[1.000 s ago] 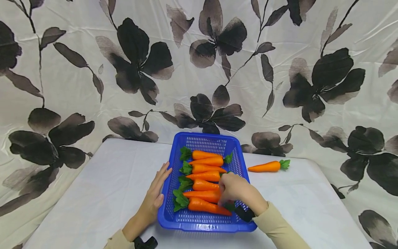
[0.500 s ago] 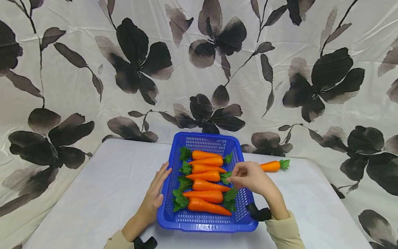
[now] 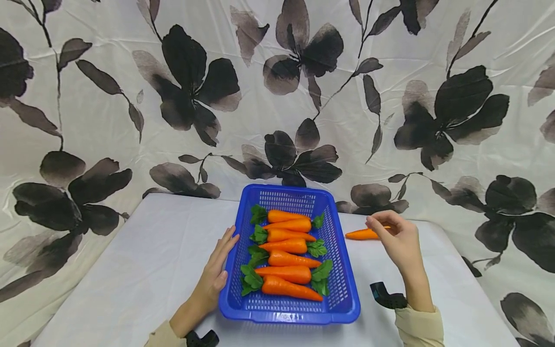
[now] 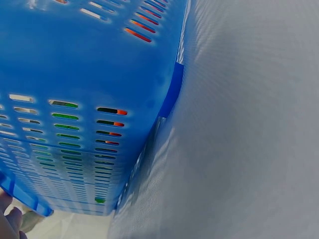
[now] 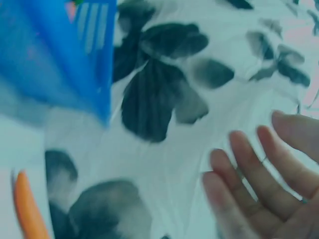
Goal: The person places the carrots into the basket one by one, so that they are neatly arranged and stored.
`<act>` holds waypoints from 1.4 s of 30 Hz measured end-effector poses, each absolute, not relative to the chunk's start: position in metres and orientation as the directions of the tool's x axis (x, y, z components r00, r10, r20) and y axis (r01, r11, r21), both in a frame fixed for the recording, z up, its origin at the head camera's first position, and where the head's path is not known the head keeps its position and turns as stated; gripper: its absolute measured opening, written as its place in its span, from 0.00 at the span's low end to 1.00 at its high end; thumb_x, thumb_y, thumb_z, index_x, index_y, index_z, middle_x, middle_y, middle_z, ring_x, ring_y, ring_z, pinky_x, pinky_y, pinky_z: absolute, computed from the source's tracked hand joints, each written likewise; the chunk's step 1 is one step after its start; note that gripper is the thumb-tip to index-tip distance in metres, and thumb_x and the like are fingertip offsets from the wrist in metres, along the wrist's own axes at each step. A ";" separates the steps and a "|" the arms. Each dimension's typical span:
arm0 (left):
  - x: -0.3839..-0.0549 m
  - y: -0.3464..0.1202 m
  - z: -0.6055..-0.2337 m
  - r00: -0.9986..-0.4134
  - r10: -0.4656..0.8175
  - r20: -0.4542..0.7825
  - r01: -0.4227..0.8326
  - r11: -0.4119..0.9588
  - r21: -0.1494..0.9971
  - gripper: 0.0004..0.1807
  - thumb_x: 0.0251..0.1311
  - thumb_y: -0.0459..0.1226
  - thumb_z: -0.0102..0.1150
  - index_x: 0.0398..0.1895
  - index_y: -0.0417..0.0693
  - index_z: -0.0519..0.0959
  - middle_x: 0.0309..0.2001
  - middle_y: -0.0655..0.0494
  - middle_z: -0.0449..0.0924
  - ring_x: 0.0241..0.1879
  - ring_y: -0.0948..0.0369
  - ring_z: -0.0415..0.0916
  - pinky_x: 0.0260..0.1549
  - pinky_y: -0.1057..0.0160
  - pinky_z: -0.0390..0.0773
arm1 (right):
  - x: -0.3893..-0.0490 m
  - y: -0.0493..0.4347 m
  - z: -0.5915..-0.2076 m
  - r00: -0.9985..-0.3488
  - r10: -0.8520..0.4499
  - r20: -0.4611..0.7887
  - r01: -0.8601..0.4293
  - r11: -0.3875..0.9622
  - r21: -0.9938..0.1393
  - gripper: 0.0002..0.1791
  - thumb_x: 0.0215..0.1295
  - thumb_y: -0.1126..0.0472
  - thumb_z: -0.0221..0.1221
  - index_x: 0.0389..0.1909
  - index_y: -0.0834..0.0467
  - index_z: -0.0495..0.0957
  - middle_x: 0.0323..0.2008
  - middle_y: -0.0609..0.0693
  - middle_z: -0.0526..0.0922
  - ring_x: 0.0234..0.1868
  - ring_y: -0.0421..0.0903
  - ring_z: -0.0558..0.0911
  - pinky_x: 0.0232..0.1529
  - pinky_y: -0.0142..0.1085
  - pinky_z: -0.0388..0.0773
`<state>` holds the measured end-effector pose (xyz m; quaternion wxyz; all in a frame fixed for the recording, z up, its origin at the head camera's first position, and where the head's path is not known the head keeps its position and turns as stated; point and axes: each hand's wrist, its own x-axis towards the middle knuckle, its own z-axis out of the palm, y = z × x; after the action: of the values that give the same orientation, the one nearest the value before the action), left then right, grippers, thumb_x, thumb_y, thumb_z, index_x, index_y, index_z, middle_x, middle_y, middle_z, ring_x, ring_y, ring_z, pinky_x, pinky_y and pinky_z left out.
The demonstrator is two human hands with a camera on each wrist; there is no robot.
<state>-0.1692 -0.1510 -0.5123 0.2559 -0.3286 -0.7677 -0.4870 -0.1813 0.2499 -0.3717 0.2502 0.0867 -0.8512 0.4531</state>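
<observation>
A blue plastic basket [image 3: 288, 315] holds several orange carrots [image 3: 286, 285] with green leafy tops, laid crosswise in a column. My left hand [image 3: 212, 274] rests against the basket's left rim, fingers straight. In the left wrist view its fingertips [image 4: 12, 219] show at the rim, and carrot colours show through the slots of the wall [image 4: 75, 74]. To the right of the basket my right hand [image 3: 399, 238] hovers over a lone carrot [image 3: 362, 234], hiding its leafy end. Nothing is between its loosely bent fingers. The right wrist view shows that hand [image 5: 264, 184] apart from the carrot [image 5: 29, 209].
A white-covered table [image 3: 165, 250] bears the basket and the single carrot. Behind it hangs a pale cloth [image 3: 277, 96] printed with dark flowers. A black wrist camera mount [image 3: 388, 296] sits on the right wrist, close to the table.
My right hand has left the leafy end of a lower carrot in the basket and moved right, across the rim, to above the lone carrot. The left hand and basket stay put.
</observation>
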 end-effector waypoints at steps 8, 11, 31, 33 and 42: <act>-0.169 -0.152 -0.512 -0.654 0.254 0.712 0.753 0.302 0.584 0.37 0.73 0.54 0.27 0.75 0.37 0.57 0.76 0.37 0.50 0.76 0.42 0.42 0.74 0.58 0.35 | -0.205 0.284 -0.387 -0.805 0.156 0.572 -0.406 0.559 -0.723 0.10 0.68 0.69 0.60 0.47 0.67 0.82 0.43 0.58 0.85 0.45 0.31 0.80 0.55 0.23 0.72; -0.169 -0.152 -0.513 -0.656 0.256 0.710 0.752 0.300 0.587 0.37 0.73 0.53 0.27 0.75 0.37 0.57 0.76 0.37 0.50 0.77 0.42 0.41 0.74 0.59 0.35 | -0.215 0.298 -0.396 -0.830 0.147 0.538 -0.353 0.609 -0.711 0.13 0.70 0.68 0.58 0.52 0.67 0.80 0.49 0.61 0.83 0.54 0.41 0.79 0.65 0.35 0.69; -0.169 -0.152 -0.513 -0.658 0.254 0.709 0.750 0.299 0.590 0.36 0.74 0.53 0.27 0.76 0.38 0.57 0.77 0.38 0.50 0.76 0.41 0.42 0.74 0.59 0.35 | -0.270 0.352 -0.464 -0.961 -0.207 0.184 -0.270 0.848 -0.456 0.30 0.49 0.80 0.52 0.59 0.75 0.71 0.62 0.76 0.69 0.65 0.75 0.64 0.66 0.68 0.51; -0.169 -0.152 -0.513 -0.653 0.256 0.713 0.755 0.293 0.586 0.36 0.74 0.52 0.27 0.75 0.37 0.57 0.76 0.37 0.50 0.76 0.42 0.42 0.74 0.58 0.35 | -0.271 0.351 -0.468 -0.968 -0.197 0.158 -0.247 0.866 -0.435 0.30 0.48 0.81 0.54 0.58 0.74 0.73 0.60 0.75 0.71 0.63 0.74 0.67 0.65 0.67 0.55; -0.170 -0.151 -0.512 -0.627 0.258 0.735 0.777 0.277 0.565 0.36 0.73 0.51 0.29 0.74 0.34 0.58 0.75 0.34 0.51 0.76 0.39 0.43 0.74 0.57 0.35 | -0.266 0.350 -0.476 -0.995 -0.080 0.056 -0.096 0.891 -0.443 0.29 0.57 0.80 0.57 0.62 0.68 0.72 0.61 0.73 0.71 0.62 0.73 0.68 0.63 0.68 0.57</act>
<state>-0.1698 -0.1511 -0.5115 0.2625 -0.3428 -0.7549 -0.4937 -0.2665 0.3495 -0.4756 0.0182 0.0453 -0.9723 0.2287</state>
